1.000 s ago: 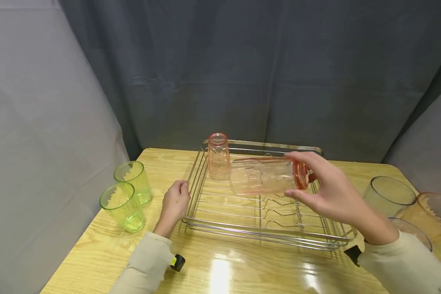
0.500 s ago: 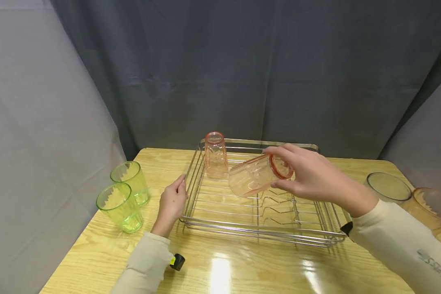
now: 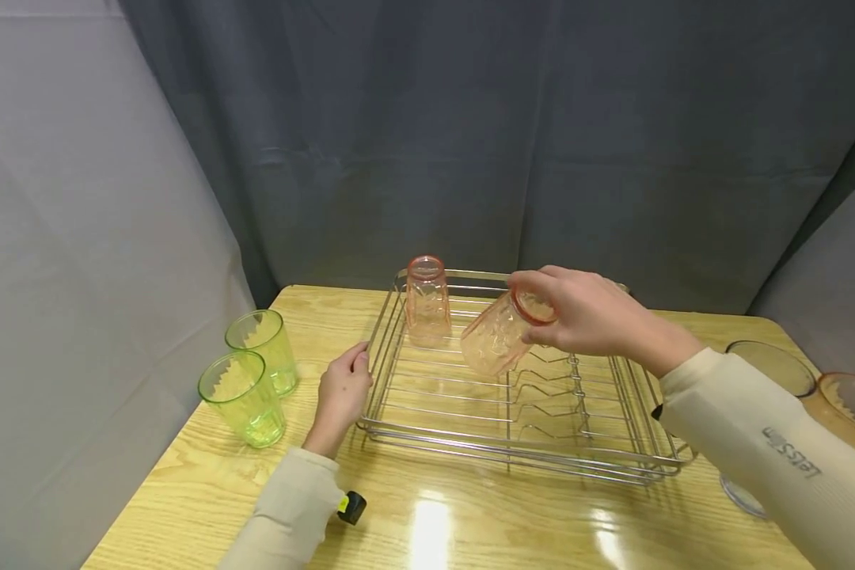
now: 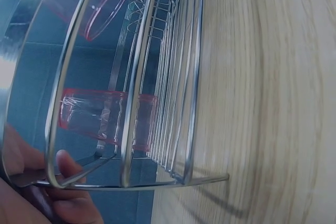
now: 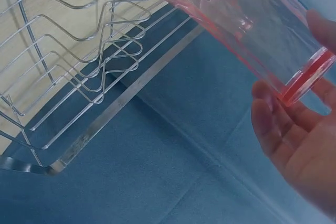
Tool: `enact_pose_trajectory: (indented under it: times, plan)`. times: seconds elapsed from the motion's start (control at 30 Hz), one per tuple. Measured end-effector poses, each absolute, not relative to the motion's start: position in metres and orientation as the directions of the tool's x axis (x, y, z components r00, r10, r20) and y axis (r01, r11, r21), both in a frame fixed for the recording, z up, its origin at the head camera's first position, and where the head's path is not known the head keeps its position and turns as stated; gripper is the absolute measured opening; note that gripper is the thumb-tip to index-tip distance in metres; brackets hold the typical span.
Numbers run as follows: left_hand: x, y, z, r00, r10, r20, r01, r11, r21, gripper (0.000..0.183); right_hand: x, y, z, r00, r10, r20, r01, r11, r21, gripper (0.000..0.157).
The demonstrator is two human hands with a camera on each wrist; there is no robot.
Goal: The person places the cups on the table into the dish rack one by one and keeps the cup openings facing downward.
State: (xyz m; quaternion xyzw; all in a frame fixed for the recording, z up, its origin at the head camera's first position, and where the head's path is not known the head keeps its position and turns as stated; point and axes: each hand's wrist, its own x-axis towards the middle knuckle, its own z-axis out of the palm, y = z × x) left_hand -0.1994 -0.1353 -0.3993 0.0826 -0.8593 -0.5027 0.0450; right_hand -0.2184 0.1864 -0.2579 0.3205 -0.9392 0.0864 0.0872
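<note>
My right hand (image 3: 591, 313) holds a clear pink drinking glass (image 3: 495, 336) by its thick base end, above the wire dish rack (image 3: 477, 275). This glass is tilted, its mouth pointing down and to the left. In the right wrist view, thumb and fingers surround its red base (image 5: 310, 77). A second pink glass (image 3: 427, 305) stands upside down in the rack's back left corner. At the rack's left side, my left hand (image 3: 343, 394) grips the rim. The left wrist view shows its fingers (image 4: 71, 203) curled around the metal there.
Two green glasses (image 3: 264, 348) stand upright on the wooden table (image 3: 385, 522), left of the rack. To the right are a grey glass (image 3: 769, 364) and an orange glass (image 3: 851, 404), partly behind my sleeve. A dark curtain (image 3: 399, 142) hangs behind the table.
My right hand has moved left over the rack. The glass in it has turned from nearly level to steeply tilted, mouth lower. My left hand has kept its grip on the rim.
</note>
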Motion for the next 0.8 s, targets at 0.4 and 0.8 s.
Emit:
enact_pose_trajectory:
  times: [0.4, 0.8]
  plan:
    - [-0.198, -0.133, -0.395, -0.980, -0.200, 0.006, -0.098, 0.507, 0.856, 0.044, -0.238, 0.164, -0.252, -0.786, -0.603, 0.139, -0.615, 0.785, -0.073, 0.063]
    - [-0.193, -0.132, -0.394, -0.976, -0.219, 0.014, -0.106, 0.527, 0.843, 0.042, -0.256, 0.156, -0.258, -0.800, -0.597, 0.061, -0.599, 0.800, -0.034, 0.061]
